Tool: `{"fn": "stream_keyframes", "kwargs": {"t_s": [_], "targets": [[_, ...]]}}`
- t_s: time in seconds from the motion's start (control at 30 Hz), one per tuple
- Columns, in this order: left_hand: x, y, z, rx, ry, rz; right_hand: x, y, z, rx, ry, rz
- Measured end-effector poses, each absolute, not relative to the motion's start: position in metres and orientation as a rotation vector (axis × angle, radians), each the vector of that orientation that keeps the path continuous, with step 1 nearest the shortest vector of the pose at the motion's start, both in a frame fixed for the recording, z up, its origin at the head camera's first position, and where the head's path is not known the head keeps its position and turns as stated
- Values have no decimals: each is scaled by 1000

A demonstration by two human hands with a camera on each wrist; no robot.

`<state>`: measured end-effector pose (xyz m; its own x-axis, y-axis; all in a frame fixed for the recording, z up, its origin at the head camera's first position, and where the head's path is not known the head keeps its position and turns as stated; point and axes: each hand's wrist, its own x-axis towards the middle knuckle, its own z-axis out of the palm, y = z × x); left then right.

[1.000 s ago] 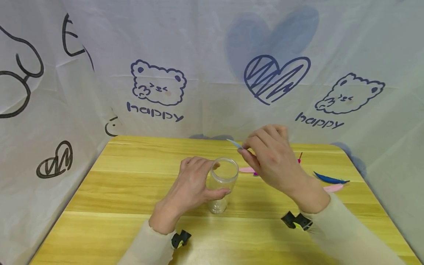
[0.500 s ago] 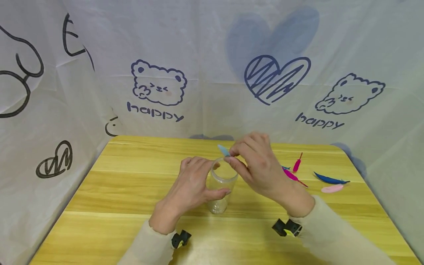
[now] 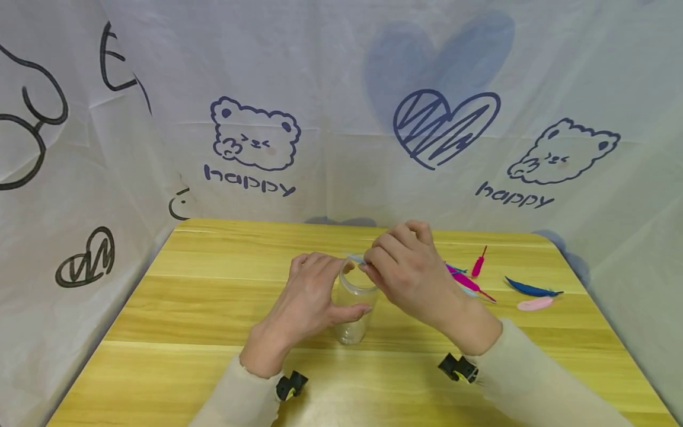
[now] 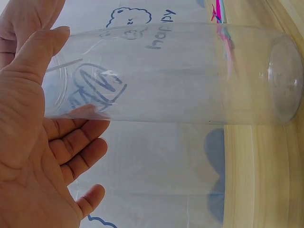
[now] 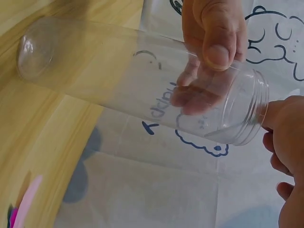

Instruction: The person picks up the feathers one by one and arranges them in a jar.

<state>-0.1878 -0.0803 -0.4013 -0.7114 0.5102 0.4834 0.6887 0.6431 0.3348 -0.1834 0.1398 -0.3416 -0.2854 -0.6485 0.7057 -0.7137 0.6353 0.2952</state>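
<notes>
A clear plastic jar [image 3: 351,333] stands upright and lidless on the table. My left hand [image 3: 312,290] grips its upper part, thumb on the near side and fingers round the far side; the left wrist view shows the jar [image 4: 166,76] side-on. At the mouth, my right hand [image 3: 408,276] pinches a light blue feather [image 3: 354,258], mostly hidden by the fingers, its visible end lying over the rim. A thin grey line [image 4: 65,64] shows inside the jar's neck in the left wrist view. In the right wrist view, my right fingertips are right at the threaded rim [image 5: 256,111].
On the table's right lie two magenta feathers, one nearer [image 3: 469,284] and one farther [image 3: 478,265], with light blue ones partly behind my wrist. Beyond them are a dark blue feather [image 3: 532,288] and a pale pink feather [image 3: 535,304]. White cloth walls [image 3: 347,178] with drawings surround the table.
My right hand has moved left and down with the light blue feather, from beside the jar to its mouth, and the feather has lowered to the rim. My left hand stays put.
</notes>
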Motion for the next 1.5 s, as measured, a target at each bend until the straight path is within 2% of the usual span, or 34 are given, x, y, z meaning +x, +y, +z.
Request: {"fn": "stream_keyframes", "kwargs": {"t_s": [1.5], "targets": [[-188, -78, -403, -935, -2513, -772, -183, 143, -339, 1011, -2039, -7]]}}
